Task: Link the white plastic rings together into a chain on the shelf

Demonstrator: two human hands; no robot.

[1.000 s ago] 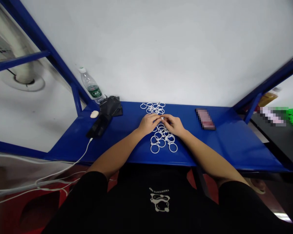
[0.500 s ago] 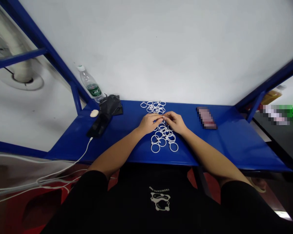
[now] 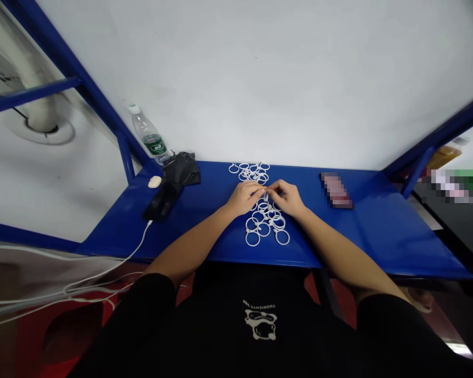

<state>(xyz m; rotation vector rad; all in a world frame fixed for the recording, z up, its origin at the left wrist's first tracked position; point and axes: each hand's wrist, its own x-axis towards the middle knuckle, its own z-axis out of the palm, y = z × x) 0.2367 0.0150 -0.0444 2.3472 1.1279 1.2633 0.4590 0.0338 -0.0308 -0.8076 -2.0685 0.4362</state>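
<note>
My left hand [image 3: 245,198] and my right hand [image 3: 287,197] meet at the fingertips over the middle of the blue shelf. Both are closed in a pinch on a white ring [image 3: 265,197], mostly hidden behind the fingers. Below the hands, nearer my body, lies a loose group of thin white rings [image 3: 263,229], each with a small knob on its rim. Beyond my fingers, close to the wall, another cluster of white rings [image 3: 249,173] overlaps in a heap.
On the blue shelf [image 3: 382,226], a phone [image 3: 336,190] lies to the right. To the left are a black bag [image 3: 181,169], a black device [image 3: 161,200] with a white cable [image 3: 136,252], a pale rounded object [image 3: 154,181] and a water bottle [image 3: 152,137]. A white wall [image 3: 260,94] rises behind.
The view has shifted slightly, moving everything a little to the right. My fingertips stay together, and more of a white piece shows beneath them.
</note>
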